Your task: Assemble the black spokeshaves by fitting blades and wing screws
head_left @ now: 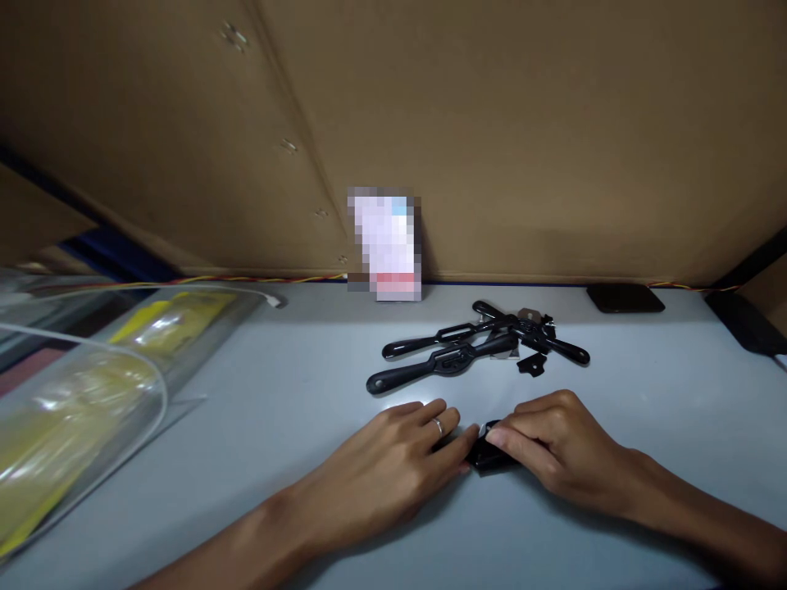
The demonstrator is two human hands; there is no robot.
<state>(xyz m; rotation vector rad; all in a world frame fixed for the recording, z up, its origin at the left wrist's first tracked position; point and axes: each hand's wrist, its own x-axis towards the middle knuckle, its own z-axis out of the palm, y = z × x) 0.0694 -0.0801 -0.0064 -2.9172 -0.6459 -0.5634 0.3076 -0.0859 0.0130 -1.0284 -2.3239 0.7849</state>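
Observation:
Low in the head view, both hands meet at a small glossy black piece [492, 463] near the tabletop; its kind cannot be made out. My left hand [409, 459], with a ring on one finger, is closed, its index finger and thumb at the piece's left end. From the other side, my right hand [562, 442] pinches the top of it. A small pale bit shows between the fingertips. Just beyond lie several black spokeshave bodies, one with two handles [446, 360] in front. Small dark metal plates [532, 365] lie among them at the right.
A phone-like upright thing [390, 246], blurred out, leans on the brown back panel [553, 147]. Clear plastic bags with yellow contents [92, 401] and a white cable [156, 373] occupy the left. Two flat dark objects, one a black slab [625, 298], lie at the back right.

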